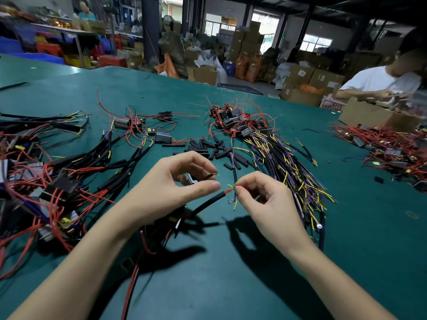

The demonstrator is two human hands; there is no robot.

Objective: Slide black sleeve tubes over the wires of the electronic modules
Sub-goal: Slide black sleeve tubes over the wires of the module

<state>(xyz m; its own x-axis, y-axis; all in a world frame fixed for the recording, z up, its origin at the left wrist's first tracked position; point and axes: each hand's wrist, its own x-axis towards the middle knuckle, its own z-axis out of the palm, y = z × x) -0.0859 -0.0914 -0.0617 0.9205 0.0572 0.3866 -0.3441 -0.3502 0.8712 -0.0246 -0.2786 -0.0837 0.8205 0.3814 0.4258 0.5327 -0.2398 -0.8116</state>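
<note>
Both hands are working mid-table: left hand (171, 181) is pinching a wire tip, right hand (261, 195) is pinching stripped yellow ends, a sleeve (208, 203) already sitting on the red wire between them. Sleeved bundles (69, 162) are piling left (many unsleeved modules (238, 123) and loose tubes (205, 148) are waiting beyond).

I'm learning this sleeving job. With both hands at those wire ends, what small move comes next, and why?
Probably bring the right hand and its pinched wire tips toward the black sleeve by the left hand: red wire already shows at its mouth.
</note>
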